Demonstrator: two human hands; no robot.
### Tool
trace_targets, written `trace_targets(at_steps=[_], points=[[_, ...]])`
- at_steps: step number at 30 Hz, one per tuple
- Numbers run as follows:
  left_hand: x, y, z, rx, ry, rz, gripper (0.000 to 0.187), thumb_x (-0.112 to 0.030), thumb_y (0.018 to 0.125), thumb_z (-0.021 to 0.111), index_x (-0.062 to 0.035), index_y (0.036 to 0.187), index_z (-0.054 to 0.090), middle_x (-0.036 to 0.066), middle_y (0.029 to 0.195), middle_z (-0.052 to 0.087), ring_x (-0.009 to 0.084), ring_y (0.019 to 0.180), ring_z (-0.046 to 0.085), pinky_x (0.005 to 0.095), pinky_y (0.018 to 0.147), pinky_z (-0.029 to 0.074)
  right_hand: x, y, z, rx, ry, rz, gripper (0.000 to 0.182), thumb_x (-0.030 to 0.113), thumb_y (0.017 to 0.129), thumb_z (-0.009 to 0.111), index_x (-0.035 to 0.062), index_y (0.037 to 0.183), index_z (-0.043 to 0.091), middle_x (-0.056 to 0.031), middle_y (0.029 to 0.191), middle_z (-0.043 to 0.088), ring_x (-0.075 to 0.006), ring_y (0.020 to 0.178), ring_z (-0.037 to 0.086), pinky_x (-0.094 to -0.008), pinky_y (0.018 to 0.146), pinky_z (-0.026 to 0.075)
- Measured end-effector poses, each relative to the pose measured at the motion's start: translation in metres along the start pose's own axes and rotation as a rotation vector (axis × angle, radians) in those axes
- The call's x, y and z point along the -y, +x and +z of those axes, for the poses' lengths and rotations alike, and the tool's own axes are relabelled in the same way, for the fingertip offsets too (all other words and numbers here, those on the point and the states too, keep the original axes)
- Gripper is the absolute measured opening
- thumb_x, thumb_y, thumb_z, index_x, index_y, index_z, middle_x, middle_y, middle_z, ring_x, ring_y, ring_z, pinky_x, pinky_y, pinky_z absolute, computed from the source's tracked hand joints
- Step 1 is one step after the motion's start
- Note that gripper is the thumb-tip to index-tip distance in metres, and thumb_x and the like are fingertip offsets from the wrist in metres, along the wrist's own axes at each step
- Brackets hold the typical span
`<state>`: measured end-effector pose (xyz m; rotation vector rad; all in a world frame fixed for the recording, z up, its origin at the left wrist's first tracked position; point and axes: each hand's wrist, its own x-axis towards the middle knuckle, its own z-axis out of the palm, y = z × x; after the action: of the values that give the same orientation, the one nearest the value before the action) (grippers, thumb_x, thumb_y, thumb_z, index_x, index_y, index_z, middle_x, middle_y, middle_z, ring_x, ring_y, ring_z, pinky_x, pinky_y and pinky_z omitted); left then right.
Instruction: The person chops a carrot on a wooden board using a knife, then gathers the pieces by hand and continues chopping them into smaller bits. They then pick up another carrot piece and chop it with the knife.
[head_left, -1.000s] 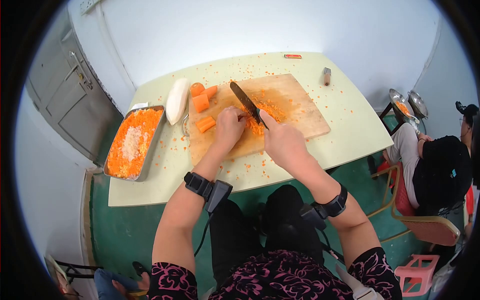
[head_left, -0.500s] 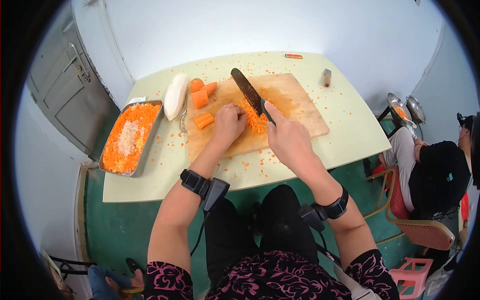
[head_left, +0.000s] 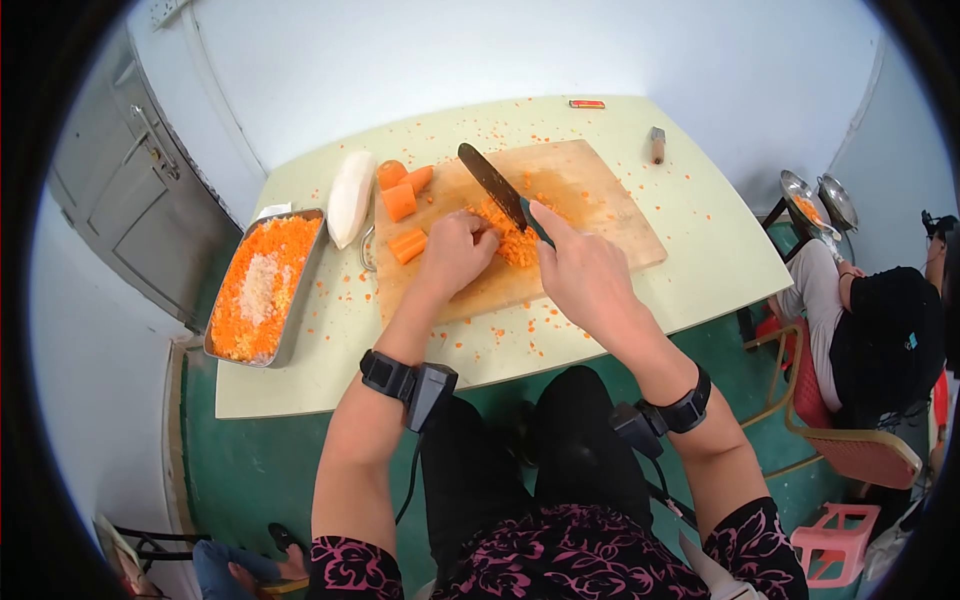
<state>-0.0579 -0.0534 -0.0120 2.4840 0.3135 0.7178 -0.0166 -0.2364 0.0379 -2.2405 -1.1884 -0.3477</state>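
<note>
Chopped carrot (head_left: 517,250), filled tray (head_left: 302,298) farther left

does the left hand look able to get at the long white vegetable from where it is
Probably yes: the left hand would have to pass over the carrot pieces, but they lie low, and nothing covers the long white vegetable.

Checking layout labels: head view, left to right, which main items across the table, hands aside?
Metal tray → long white vegetable → large carrot pieces → knife → small red item → wooden-handled tool.
</note>
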Motion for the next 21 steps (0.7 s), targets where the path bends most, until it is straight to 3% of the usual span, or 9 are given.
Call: trace_targets(at_steps=[6,12,21], points=[[0.002,-0.003,0.005,-0.076,-0.041,-0.013,0.021,-0.013,0.072,0.067,0.0035,0.086,0.066,0.020,0.080,0.063,0.0296,0.071,0.062,0.0345,0.065,0.049,-0.001,-0.006,0.009,-0.021,-0.004,-0.018,0.040,0.011,0.082,0.052,0.0034,0.122,0.051,-0.0163,0.062,0.059,-0.0321,0.057,0.059,-0.0425,0.054,0.047],[0.014,-0.001,0.012,-0.133,0.033,0.182,0.014,-0.006,0.070,0.067,0.0013,0.082,0.067,0.016,0.080,0.065,0.0287,0.071,0.062,0.0347,0.065,0.049,-0.003,-0.009,0.021,-0.016,0.027,0.024,0.040,0.012,0.083,0.052,0.0043,0.122,0.051,-0.0162,0.062,0.058,-0.0320,0.058,0.059,-0.0424,0.056,0.047],[0.014,-0.001,0.018,-0.190,0.065,0.193,0.010,-0.002,0.068,0.065,0.0012,0.076,0.066,0.015,0.080,0.064,0.0293,0.071,0.061,0.0353,0.064,0.049,-0.005,-0.008,0.006,-0.034,0.009,0.006,0.039,0.010,0.083,0.052,0.0038,0.121,0.053,-0.0166,0.059,0.057,-0.0325,0.057,0.058,-0.0434,0.056,0.047]])
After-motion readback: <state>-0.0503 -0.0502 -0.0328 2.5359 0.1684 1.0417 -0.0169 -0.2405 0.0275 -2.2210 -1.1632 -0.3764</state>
